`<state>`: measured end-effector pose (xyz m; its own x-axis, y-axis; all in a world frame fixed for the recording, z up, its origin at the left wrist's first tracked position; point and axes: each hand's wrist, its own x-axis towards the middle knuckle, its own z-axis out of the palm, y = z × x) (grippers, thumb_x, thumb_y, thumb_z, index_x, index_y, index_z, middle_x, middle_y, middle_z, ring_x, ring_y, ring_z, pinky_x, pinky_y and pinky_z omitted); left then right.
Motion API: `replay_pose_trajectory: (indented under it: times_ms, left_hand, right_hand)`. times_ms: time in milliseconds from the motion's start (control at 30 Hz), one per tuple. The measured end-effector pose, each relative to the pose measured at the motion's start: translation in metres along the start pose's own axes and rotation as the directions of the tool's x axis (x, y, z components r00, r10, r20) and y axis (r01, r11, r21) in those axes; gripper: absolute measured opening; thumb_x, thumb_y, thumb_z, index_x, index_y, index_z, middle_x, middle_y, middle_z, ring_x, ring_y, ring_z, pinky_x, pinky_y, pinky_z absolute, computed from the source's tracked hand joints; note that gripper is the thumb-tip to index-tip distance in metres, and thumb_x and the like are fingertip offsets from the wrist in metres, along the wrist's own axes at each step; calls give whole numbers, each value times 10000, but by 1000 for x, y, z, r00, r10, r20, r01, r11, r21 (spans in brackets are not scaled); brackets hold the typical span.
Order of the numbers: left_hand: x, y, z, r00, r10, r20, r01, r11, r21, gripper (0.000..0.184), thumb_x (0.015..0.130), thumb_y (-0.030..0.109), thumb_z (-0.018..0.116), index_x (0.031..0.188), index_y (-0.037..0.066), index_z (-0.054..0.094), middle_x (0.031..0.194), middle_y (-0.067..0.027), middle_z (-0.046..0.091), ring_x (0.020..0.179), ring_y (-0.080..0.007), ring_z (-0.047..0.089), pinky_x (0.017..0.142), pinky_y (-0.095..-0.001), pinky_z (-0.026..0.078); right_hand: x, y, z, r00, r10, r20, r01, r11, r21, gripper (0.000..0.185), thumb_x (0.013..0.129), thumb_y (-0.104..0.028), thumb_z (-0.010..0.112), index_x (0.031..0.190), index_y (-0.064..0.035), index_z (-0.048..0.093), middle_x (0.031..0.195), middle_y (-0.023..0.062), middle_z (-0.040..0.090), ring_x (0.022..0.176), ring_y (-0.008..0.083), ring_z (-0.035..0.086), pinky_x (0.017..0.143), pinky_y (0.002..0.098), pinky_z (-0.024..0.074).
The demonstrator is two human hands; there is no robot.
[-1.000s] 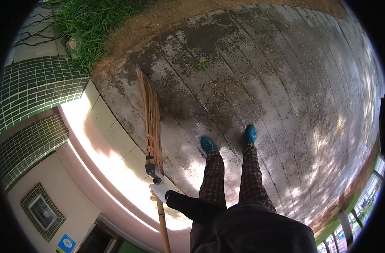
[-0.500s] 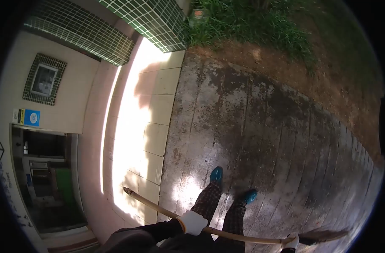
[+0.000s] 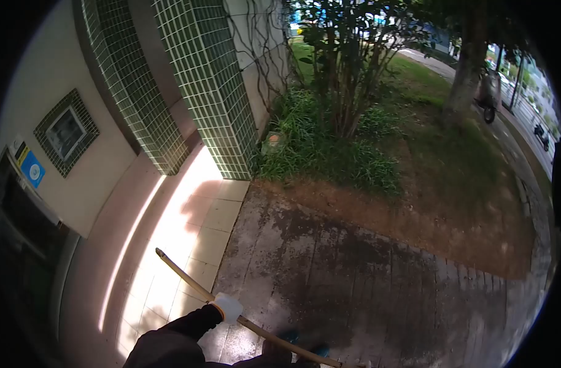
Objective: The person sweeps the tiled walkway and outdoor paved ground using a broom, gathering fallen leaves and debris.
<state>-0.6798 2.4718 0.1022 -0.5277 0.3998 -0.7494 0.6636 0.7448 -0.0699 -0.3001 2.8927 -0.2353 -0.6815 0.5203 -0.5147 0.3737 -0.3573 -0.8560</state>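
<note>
Clamping broom handle (image 3: 185, 275) in left hand (image 3: 228, 307), short of tiled pillar (image 3: 208, 92); with bristles now unseen, can't judge contact or right hand's (image 3: 364, 365) grip.

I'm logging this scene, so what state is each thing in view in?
Wooden handle: slanted, gripped
Left hand: white-gloved, closed around the handle
Concrete paving: blotched dark, unclear whether wet
Tiled walkway: part sunlit, part shaded
Long grass: green, growing
Doorway: dark, open or shut unclear
</note>
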Motion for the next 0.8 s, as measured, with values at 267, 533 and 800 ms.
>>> replay_pose_trajectory:
  times_ms: [267, 533, 800]
  left_hand:
    - [101, 29, -82, 778, 49, 627, -306, 901, 308, 271, 721, 311, 627, 873, 89, 663, 715, -97, 650, 673, -265, 627, 634, -392, 471]
    - [46, 276, -124, 809, 255, 529, -586, 406, 701, 301, 709, 370, 659, 930, 167, 686, 738, -75, 670, 687, -232, 653, 650, -359, 499]
    - [-86, 541, -39, 439, 702, 561, -584, -252, 772, 224, 694, 301, 675, 773, 101, 615, 669, -112, 646, 636, -288, 654, 571, -409, 485]
  right_hand:
    - [-172, -119, 99, 758, 461, -462, 528, -17, 849, 222, 858, -239, 623, 729, -80, 536, 584, 55, 502, 530, 185, 506, 668, 345, 492]
    - [-308, 4, 101, 421, 735, -532, 886, -207, 414, 300, 890, -178, 545, 617, -132, 430, 508, 8, 430, 443, 159, 439, 537, 315, 460]
    - [-409, 163, 114, 211, 954, -212, 977, -214, 10, 227, 864, -167, 517, 662, -151, 414, 514, -14, 399, 449, 161, 415, 634, 295, 471]
